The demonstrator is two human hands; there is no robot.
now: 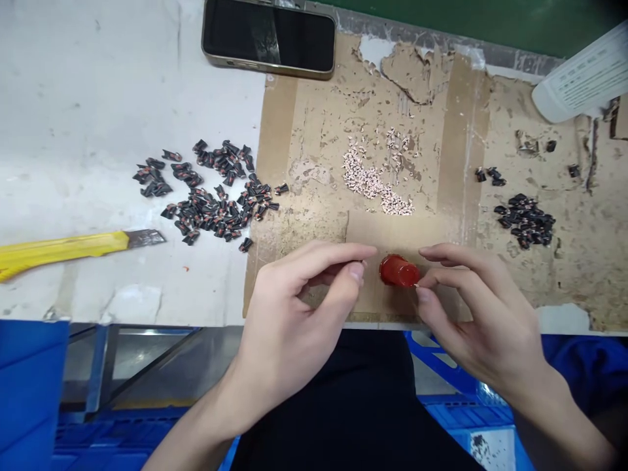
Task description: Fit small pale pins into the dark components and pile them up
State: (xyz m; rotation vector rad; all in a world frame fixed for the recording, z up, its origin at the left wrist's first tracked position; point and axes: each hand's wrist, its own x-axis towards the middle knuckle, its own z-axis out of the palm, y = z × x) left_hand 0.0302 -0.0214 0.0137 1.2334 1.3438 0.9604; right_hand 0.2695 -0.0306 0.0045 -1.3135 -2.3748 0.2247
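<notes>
My right hand (483, 314) pinches a small red cylindrical piece (398, 271) between thumb and forefinger, just above the near edge of a worn cardboard sheet (318, 131). A few centimetres to the left of the red piece, my left hand (299, 307) has thumb and forefinger pressed together; whatever sits between them is too small to name. Beyond the hands lies a scatter of tiny pale parts (375, 180). A heap of small black parts (216, 196) lies to the left on the white table, and a smaller black heap (524, 219) lies to the right.
A yellow utility knife (63, 248) with its blade out lies at the left near the table edge. A dark phone (269, 36) rests at the back. A white bottle (583, 78) lies at the back right. Blue crates (471, 412) stand below the table.
</notes>
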